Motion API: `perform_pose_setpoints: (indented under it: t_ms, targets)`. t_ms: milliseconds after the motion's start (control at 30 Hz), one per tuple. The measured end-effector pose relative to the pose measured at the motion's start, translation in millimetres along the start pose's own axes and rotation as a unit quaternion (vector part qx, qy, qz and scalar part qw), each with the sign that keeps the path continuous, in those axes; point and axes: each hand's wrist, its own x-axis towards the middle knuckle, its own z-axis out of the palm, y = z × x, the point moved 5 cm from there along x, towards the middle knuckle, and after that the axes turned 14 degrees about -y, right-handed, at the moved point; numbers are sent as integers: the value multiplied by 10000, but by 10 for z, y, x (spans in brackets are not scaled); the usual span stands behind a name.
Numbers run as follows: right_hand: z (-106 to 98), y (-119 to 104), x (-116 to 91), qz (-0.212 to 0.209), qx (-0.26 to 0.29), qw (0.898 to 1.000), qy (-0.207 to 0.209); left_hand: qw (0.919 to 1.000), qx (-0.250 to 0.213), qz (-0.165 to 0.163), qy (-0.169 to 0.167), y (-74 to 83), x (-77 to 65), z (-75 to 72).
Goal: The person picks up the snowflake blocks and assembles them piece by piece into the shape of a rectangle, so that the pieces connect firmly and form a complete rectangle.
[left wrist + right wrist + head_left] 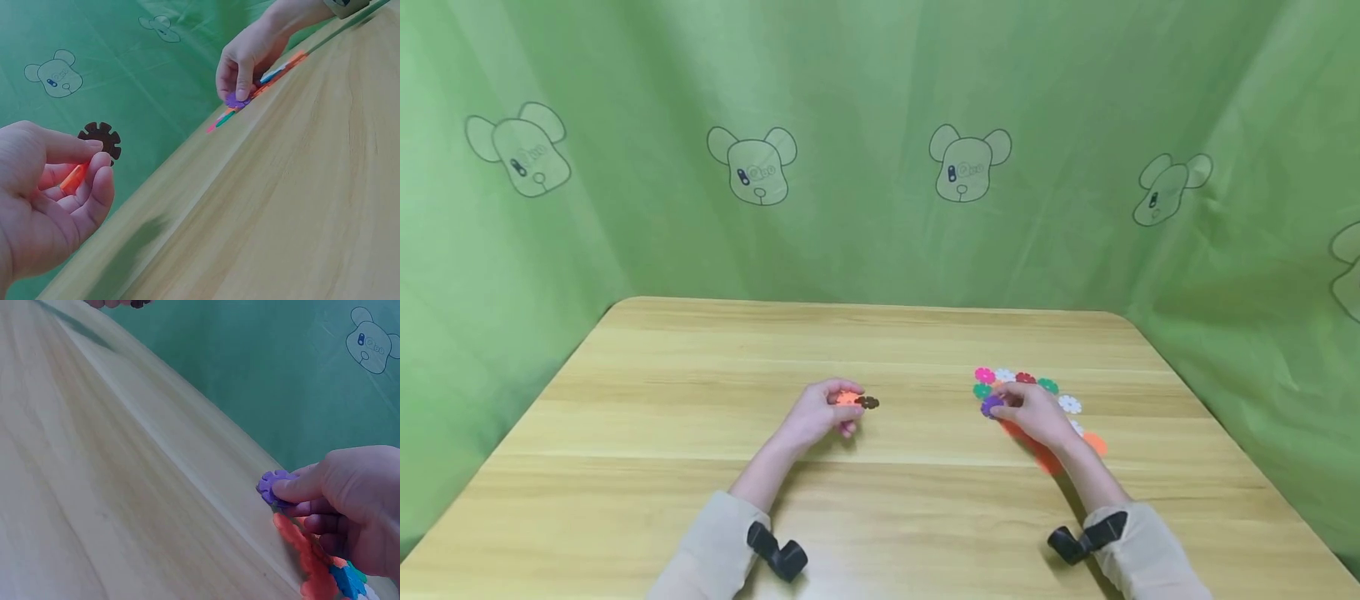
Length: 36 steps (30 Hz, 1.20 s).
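Observation:
My left hand (811, 414) is raised over the middle of the table. Between thumb and fingers it pinches a brown notched plastic disc (107, 136) and an orange notched disc (73, 180); whether the two are slotted together is hidden by the fingers. To the right, my right hand (1036, 412) pinches a purple notched disc (269, 487) at the near-left side of a group of similar discs. The right palm and fingers cover part of that group. A pink disc (985, 376) and a green disc (982, 390) lie just beyond the purple one.
Around the right hand lie a red disc (1026, 378), another green one (1049, 386), a white disc (1070, 404) and several orange pieces (1095, 443). The wooden table (700, 350) meets a green curtain (865, 250) along its back and sides.

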Motion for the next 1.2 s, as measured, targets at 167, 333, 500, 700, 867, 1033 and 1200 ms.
perform_pose_setpoints:
  t_ms: [167,333,500,700,867,1033,1200]
  targets:
    - [6,-86,-1,73,88,9999,115,10000,27,-20,9,3,-4,-10]
    - [67,-217,20,21,387,9992,125,9999,123,-9,65,-14,11,-15]
    - [190,-332,61,53,1139,9934,-109,9999,88,-13,61,-3,18,-1]
    - [317,-530,118,-181,1567,9868,-359,9999,9,-24,113,3,12,3]
    - [414,-663,151,-389,1842,9802,-621,9999,-26,4,99,4,19,8]
    - [506,-793,167,-562,2040,9746,-733,9999,-27,53,83,-2,23,17]
    - [577,-962,187,-784,2322,9661,-812,9999,34,70,79,-7,29,16]
